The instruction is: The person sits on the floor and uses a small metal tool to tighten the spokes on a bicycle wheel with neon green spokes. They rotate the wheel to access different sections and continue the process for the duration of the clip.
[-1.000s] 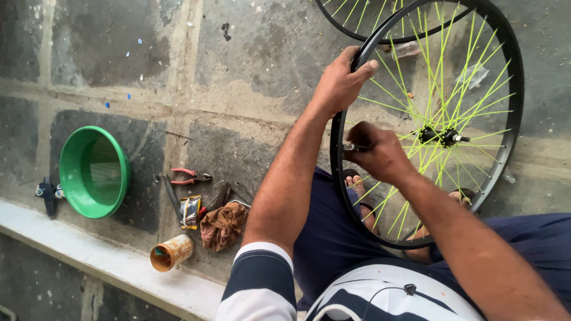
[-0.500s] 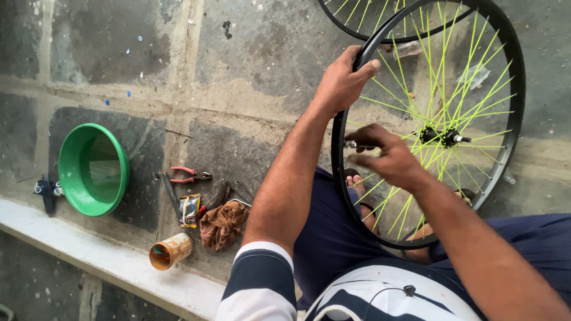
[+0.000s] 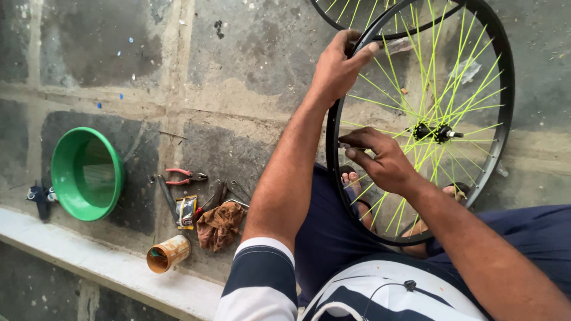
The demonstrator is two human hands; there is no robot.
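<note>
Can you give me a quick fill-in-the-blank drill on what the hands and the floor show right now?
1. The left hand grips the black rim of the bicycle wheel, whose spokes are bright ____.
2. The right hand reaches in among the ____ of that wheel.
3. The round basin on the floor is ____.
4. The pliers beside it have ____ handles.

Missing words: yellow-green; spokes; green; red

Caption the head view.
Left hand grips black bicycle wheel rim; right hand touches neon-yellow spokes near rim.
</note>
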